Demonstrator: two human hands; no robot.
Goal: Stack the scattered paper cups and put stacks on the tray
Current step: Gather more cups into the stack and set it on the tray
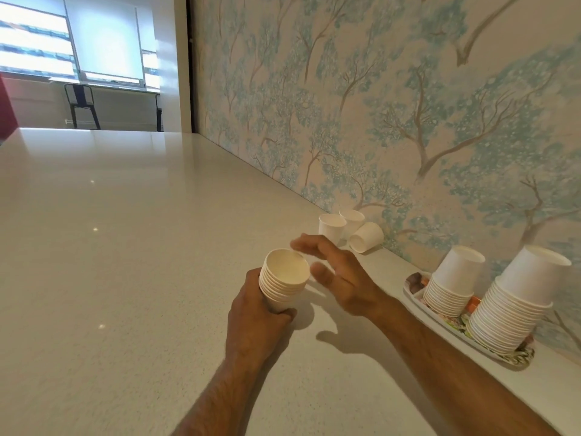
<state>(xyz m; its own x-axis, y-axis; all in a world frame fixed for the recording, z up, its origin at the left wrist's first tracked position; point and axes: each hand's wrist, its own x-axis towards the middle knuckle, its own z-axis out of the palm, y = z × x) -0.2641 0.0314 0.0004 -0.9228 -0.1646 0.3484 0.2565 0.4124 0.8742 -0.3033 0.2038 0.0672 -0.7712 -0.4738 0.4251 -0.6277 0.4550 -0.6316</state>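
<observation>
Landmark for all positions: tray (pixel 412 290), patterned, lying against the wall at the right of the counter (pixel 125 247).

Far left of the tray: left hand (pixel 255 313) wrapped around the lower part of a mouth-up stack of cups (pixel 283 280). Fingers clenched on the stack's base and thumb at the front, probably to leave the open mouth free to take the next cup. Stack is tilted slightly toward the camera; whether it is lifted clear of the counter cannot be told.

Just left of the tray, beside the held stack: right hand (pixel 338 273), fingers spread and released, holding nothing, fingertips blurred. It hovers close to the stack's rim, pointing away from the tray toward the loose cups.

Beyond the tray along the wall: three loose cups (pixel 349 229), two upright, one on its side (pixel 366 237) with its mouth facing the camera. Not yet stacked.

On the tray: two tall stacks, near stack (pixel 515 306) and far stack (pixel 452 281), both mouth-down, likely for steadiness. The tray looks nearly full.

Judgement: late stage; the three cups remain to be collected, then the held stack goes to the tray.
</observation>
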